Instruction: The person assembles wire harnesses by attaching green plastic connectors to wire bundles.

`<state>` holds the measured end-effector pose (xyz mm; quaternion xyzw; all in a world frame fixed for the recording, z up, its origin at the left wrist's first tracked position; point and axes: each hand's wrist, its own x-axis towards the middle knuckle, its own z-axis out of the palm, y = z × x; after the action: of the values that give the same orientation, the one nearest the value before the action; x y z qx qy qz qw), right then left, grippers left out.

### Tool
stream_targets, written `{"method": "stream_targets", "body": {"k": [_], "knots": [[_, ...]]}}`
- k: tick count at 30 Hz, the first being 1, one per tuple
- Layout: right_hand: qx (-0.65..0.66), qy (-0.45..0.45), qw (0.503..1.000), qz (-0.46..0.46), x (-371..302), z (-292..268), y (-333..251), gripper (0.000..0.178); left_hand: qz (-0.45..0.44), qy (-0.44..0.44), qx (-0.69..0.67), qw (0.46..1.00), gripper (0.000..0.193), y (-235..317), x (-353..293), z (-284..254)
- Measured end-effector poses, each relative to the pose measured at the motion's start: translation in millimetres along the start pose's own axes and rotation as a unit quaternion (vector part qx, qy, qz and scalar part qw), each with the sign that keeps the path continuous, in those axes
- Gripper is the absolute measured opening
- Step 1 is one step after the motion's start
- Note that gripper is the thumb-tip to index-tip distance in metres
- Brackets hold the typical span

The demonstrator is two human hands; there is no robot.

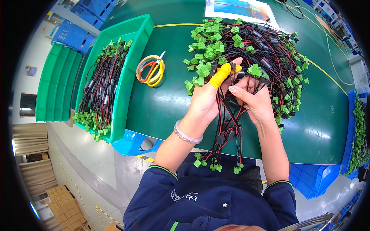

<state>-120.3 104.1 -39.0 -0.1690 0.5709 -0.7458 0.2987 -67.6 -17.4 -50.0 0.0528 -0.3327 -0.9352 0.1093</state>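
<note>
Both my hands are closed on a small bunch of cable harnesses (230, 133), black and red wires with black cylinders and green plug connectors. My left hand (206, 94), with yellow finger covers on thumb and finger, pinches the bunch near its upper end. Close beside it, my right hand (254, 102) grips wires below a green connector (254, 70). The lower ends hang toward my lap past the table's front edge. Just beyond my hands lies a large pile of the same harnesses (266, 44); some wire ends between my fingers are hidden.
Left of the pile, orange-and-yellow-handled scissors (155, 71) lie with a tape roll (141, 68) on the green table (173, 111). A green bin (122, 115) of harnesses stands further left. A printed sheet (241, 9) lies at the back. Blue crates (314, 179) stand at the right.
</note>
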Motion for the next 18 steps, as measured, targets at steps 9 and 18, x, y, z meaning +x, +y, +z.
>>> {"method": "stream_targets", "body": {"k": [9,18], "knots": [[0.028,-0.022,0.998,-0.059,1.5,3.3,1.0,0.015,0.023,-0.016,-0.065,0.997,0.035,-0.9,-1.9,7.7],[-0.098,0.034,0.995,0.01,-0.5,4.3,-0.4,0.013,-0.027,0.025,0.05,0.998,0.063,-3.6,-2.5,1.5]]}}
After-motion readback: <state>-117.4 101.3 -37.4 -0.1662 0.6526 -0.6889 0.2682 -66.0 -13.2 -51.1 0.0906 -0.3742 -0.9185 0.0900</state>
